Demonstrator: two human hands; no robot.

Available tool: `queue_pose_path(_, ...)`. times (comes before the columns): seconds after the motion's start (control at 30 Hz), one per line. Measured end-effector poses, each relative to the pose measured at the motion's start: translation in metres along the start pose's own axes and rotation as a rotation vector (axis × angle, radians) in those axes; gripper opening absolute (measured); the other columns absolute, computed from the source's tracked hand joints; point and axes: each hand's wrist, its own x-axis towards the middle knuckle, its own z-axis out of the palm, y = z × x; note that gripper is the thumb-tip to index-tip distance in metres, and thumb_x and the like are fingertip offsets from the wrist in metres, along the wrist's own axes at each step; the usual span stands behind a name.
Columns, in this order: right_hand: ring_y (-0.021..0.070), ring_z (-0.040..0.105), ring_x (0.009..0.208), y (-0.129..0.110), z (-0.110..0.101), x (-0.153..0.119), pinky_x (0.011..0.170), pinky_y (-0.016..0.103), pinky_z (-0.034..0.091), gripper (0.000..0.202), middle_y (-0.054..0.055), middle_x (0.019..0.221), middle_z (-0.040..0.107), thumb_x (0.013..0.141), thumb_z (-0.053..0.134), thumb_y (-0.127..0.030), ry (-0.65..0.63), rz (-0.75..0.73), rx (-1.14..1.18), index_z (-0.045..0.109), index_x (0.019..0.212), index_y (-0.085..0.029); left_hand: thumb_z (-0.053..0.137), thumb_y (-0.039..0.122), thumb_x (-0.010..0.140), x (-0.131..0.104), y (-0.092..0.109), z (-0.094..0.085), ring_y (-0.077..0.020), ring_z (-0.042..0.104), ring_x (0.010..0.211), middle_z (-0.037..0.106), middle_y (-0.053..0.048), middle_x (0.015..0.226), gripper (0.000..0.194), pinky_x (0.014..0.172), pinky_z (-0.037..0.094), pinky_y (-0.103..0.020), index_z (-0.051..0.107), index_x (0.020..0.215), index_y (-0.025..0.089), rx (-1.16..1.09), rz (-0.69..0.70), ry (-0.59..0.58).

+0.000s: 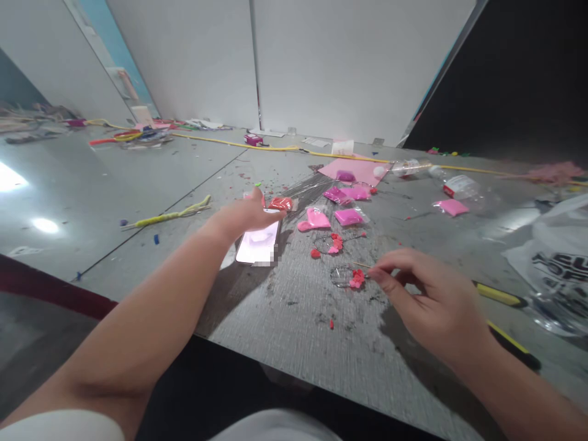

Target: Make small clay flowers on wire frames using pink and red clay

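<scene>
My left hand (250, 211) reaches over the top of a lit phone (260, 242), beside a red clay packet (281, 203); its thumb is spread from the other fingers. Between the thumb and finger of my right hand (418, 288) is a thin wooden stick (361, 265). Just left of those fingertips lies a wire ring with red and pink flowers (357, 278). A second flowered wire ring (335, 243) rests behind it, near a red clay ball (315, 253).
Pink clay packets (348, 217) lie behind the rings, with a pink sheet (367, 168) farther back. Plastic bottles (462, 187), a plastic bag (555, 263) and a yellow cutter (498, 293) are at the right. Yellow twisted wires (172, 216) lie left.
</scene>
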Motion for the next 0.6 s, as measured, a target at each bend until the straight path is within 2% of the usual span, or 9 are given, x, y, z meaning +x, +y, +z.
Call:
queue_pose_path(0.07, 0.0107, 0.064, 0.064, 0.001, 0.000, -0.001, 0.060, 0.025, 0.051, 0.003, -0.002, 0.084, 0.073, 0.098, 0.067, -0.025, 0.014, 0.010, -0.014, 0.067, 0.095, -0.025, 0.032, 0.093, 0.082, 0.003, -0.002, -0.001, -0.0460, 0.068, 0.117, 0.068, -0.029, 0.134, 0.113, 0.090, 0.052, -0.050, 0.025, 0.161, 0.013, -0.023, -0.015, 0.046)
queue_pose_path(0.13, 0.0117, 0.067, 0.067, 0.003, 0.000, -0.003, 0.062, 0.025, 0.053, 0.003, -0.001, 0.088, 0.076, 0.098, 0.067, -0.024, 0.025, 0.013, -0.023, 0.069, 0.097, -0.025, 0.031, 0.093, 0.083, 0.004, -0.005, -0.005, -0.0463, 0.068, 0.114, 0.069, -0.029, 0.131, 0.109, 0.087, 0.053, -0.051, 0.035, 0.156, 0.012, -0.038, -0.016, 0.101)
queue_pose_path(0.23, 0.0154, 0.074, 0.083, 0.005, 0.000, -0.004, 0.073, 0.028, 0.058, 0.009, 0.001, 0.096, 0.079, 0.098, 0.064, -0.023, 0.034, -0.005, -0.024, 0.072, 0.101, -0.026, 0.038, 0.084, 0.088, -0.001, -0.006, -0.013, -0.0425, 0.069, 0.108, 0.071, -0.026, 0.125, 0.088, 0.081, 0.052, -0.046, 0.054, 0.141, 0.014, -0.039, 0.036, 0.168)
queue_pose_path(0.3, 0.0179, 0.076, 0.093, 0.006, -0.001, -0.005, 0.080, 0.030, 0.060, 0.015, 0.001, 0.100, 0.081, 0.098, 0.061, -0.020, 0.032, -0.017, -0.021, 0.073, 0.104, -0.027, 0.046, 0.074, 0.091, -0.007, -0.005, -0.018, -0.0361, 0.069, 0.103, 0.073, -0.020, 0.120, 0.070, 0.077, 0.050, -0.040, 0.062, 0.129, 0.018, -0.038, 0.119, 0.188)
queue_pose_path(0.37, 0.0176, 0.077, 0.090, 0.006, -0.001, -0.005, 0.077, 0.030, 0.060, 0.021, 0.000, 0.101, 0.081, 0.097, 0.059, -0.017, 0.030, -0.005, -0.016, 0.074, 0.106, -0.028, 0.058, 0.061, 0.090, -0.013, -0.002, -0.021, -0.0275, 0.069, 0.095, 0.075, -0.011, 0.111, 0.049, 0.074, 0.047, -0.033, 0.068, 0.118, 0.022, -0.034, 0.294, 0.174)
queue_pose_path(0.5, 0.0150, 0.075, 0.075, 0.004, -0.002, -0.005, 0.068, 0.029, 0.059, 0.018, -0.002, 0.095, 0.081, 0.095, 0.064, -0.021, 0.047, 0.072, -0.008, 0.075, 0.104, -0.030, 0.068, 0.033, 0.085, -0.028, 0.007, -0.015, -0.0163, 0.065, 0.082, 0.073, -0.003, 0.094, 0.020, 0.069, 0.043, -0.026, 0.073, 0.101, 0.022, -0.062, 0.887, 0.071)
queue_pose_path(0.53, 0.0151, 0.075, 0.073, 0.004, -0.002, -0.005, 0.068, 0.029, 0.058, 0.014, -0.003, 0.092, 0.081, 0.094, 0.067, -0.023, 0.056, 0.098, -0.013, 0.075, 0.103, -0.031, 0.068, 0.029, 0.086, -0.032, 0.010, -0.012, -0.0153, 0.064, 0.081, 0.073, -0.003, 0.093, 0.017, 0.069, 0.042, -0.025, 0.074, 0.100, 0.021, -0.073, 0.993, 0.044)
queue_pose_path(0.6, 0.0159, 0.074, 0.072, 0.004, -0.003, -0.006, 0.068, 0.030, 0.057, 0.006, -0.003, 0.087, 0.080, 0.094, 0.072, -0.030, 0.076, 0.138, -0.033, 0.076, 0.098, -0.031, 0.067, 0.023, 0.086, -0.038, 0.015, -0.006, -0.0138, 0.063, 0.079, 0.073, -0.001, 0.089, 0.012, 0.068, 0.041, -0.025, 0.075, 0.095, 0.021, -0.083, 1.092, 0.017)
